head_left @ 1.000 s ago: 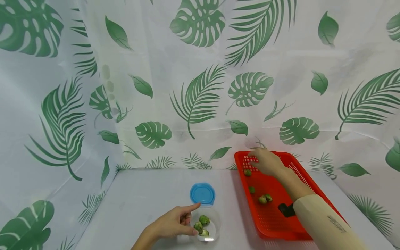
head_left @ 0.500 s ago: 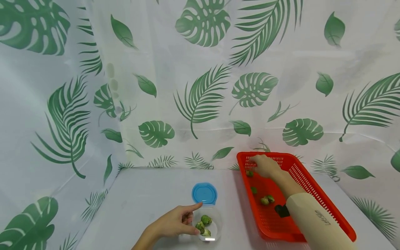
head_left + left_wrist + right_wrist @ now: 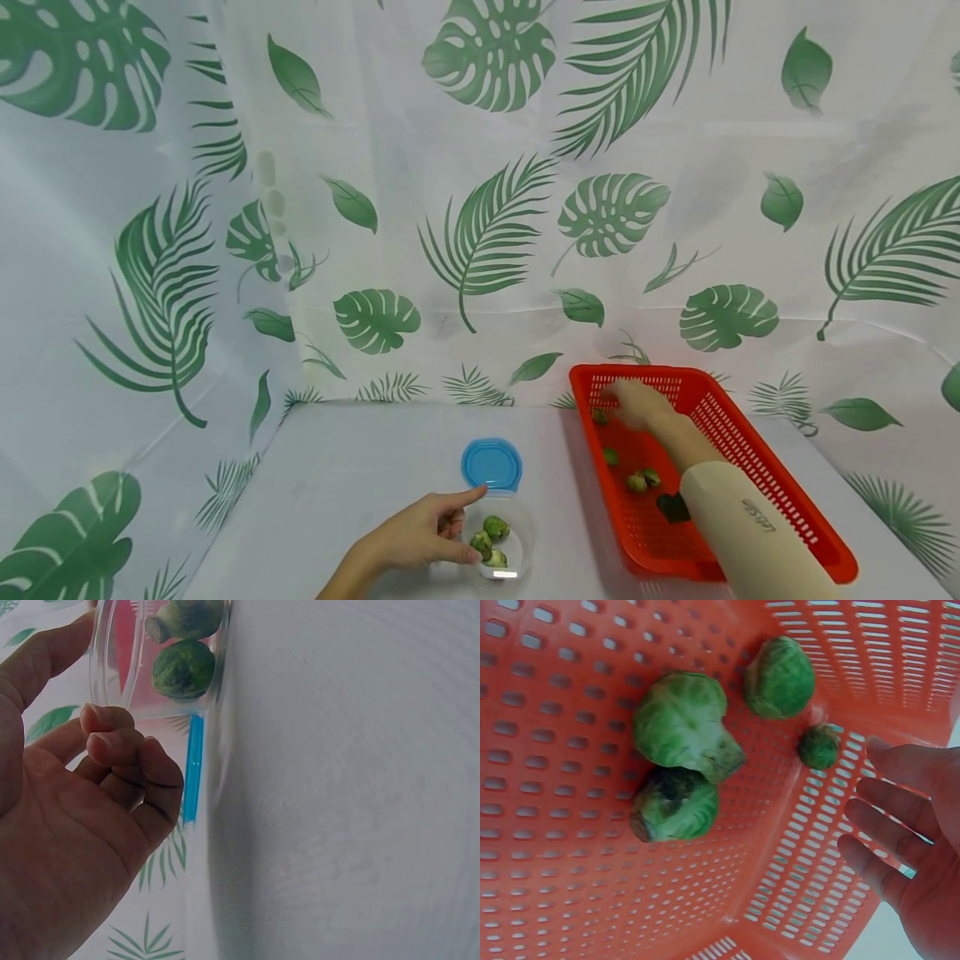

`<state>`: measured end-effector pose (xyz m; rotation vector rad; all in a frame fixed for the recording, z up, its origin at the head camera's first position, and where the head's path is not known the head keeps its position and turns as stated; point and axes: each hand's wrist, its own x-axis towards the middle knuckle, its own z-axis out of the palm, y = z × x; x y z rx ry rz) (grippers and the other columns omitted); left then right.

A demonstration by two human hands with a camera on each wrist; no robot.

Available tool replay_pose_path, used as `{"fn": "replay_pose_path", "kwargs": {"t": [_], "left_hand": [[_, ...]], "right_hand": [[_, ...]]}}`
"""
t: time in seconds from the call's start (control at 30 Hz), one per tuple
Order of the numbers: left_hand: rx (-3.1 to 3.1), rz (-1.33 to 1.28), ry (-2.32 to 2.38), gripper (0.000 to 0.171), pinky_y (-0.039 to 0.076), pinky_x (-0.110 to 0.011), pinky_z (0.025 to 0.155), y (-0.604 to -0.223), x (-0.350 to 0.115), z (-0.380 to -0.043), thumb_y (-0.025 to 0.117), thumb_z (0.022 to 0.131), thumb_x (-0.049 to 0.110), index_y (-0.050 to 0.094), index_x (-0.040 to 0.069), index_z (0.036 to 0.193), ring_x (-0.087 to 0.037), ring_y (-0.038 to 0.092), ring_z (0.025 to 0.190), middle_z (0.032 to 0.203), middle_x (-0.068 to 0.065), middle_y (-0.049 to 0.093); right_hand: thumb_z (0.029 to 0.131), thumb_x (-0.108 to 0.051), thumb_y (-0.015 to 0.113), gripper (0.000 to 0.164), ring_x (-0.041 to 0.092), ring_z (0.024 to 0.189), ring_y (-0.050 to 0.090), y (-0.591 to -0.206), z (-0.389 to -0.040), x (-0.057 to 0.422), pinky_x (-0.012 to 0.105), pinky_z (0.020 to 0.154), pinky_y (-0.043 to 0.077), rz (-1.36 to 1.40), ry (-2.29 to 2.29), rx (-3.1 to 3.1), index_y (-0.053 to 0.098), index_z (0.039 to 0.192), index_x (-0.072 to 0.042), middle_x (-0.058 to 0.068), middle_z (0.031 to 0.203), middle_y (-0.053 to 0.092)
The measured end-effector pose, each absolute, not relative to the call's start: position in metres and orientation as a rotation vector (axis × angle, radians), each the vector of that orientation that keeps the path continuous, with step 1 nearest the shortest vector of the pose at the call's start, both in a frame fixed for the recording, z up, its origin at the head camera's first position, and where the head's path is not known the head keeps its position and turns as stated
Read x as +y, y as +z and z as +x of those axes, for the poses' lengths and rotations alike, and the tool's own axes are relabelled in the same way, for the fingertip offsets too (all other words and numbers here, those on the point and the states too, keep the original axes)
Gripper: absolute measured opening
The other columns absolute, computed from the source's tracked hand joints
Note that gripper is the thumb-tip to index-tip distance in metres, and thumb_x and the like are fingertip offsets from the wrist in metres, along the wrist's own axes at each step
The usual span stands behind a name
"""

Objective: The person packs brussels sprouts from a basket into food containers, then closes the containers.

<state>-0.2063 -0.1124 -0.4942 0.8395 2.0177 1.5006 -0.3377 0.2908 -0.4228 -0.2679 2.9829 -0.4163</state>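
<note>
The right hand reaches into the far end of the red basket, which stands along the right edge of the tabletop. Its grip is wide: in the right wrist view the fingers lie straight and spread over the perforated wall, holding nothing. The smallest Brussels sprout sits just beside those fingertips, toward the basket's far left corner; in the head view it shows as a small green ball at the left of the hand. It is nearly round, with no long axis to speak of. Three more sprouts lie further down the basket: a single one near the left wall and a touching pair toward the middle, closer to the wrist than to the fingertips. A black strap shows at the end of the beige sleeve.

The left hand rests at the near edge of the tabletop against the clear round container. Index finger and thumb are stretched round its left wall, while the other fingers are curled in the palm. Inside lie three Brussels sprouts. A blue lid lies flat just behind the container. The right hand is far nearer to the loose sprouts; the container lies to its left and nearer the person.
</note>
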Motion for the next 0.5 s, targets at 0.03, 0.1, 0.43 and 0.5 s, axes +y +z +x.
{"fn": "replay_pose_path", "kwargs": {"t": [0.03,0.1,0.43,0.5], "left_hand": [[2.019,0.839,1.501,0.084,0.031,-0.018,0.055,-0.4941,-0.1124,-0.2064,0.083,0.09,0.018,0.039,0.008,0.161,-0.005,0.035,0.062,0.081,0.003,0.046],[2.019,0.834,1.499,0.084,0.031,-0.018,0.055,-0.4935,-0.1121,-0.2062,0.083,0.09,0.017,0.039,0.009,0.161,-0.005,0.035,0.062,0.081,0.003,0.046],[2.03,0.85,1.499,0.084,0.032,-0.017,0.055,-0.4953,-0.113,-0.2066,0.083,0.09,0.019,0.04,0.009,0.16,-0.003,0.036,0.062,0.081,0.003,0.047],[2.025,0.844,1.501,0.083,0.032,-0.017,0.056,-0.4952,-0.1128,-0.2065,0.083,0.09,0.019,0.04,0.01,0.16,-0.003,0.036,0.062,0.081,0.003,0.047]], "right_hand": [[0.094,-0.014,0.077,0.047,0.042,0.12,0.061,-0.4248,-0.3392,0.2915,0.066,0.102,0.048,-0.269,-0.409,2.975,0.064,0.138,-0.004,0.021,0.132,0.067],[0.094,-0.014,0.077,0.046,0.041,0.118,0.063,-0.4284,-0.3419,0.2926,0.066,0.102,0.049,-0.269,-0.395,2.964,0.065,0.137,-0.004,0.02,0.131,0.067],[0.091,-0.014,0.08,0.047,0.036,0.111,0.064,-0.4337,-0.3458,0.2924,0.066,0.102,0.049,-0.26,-0.357,2.954,0.067,0.135,-0.007,0.017,0.125,0.07],[0.091,-0.014,0.08,0.047,0.035,0.112,0.064,-0.4343,-0.3462,0.2924,0.066,0.103,0.049,-0.253,-0.369,2.945,0.067,0.136,-0.006,0.015,0.125,0.07]]}}
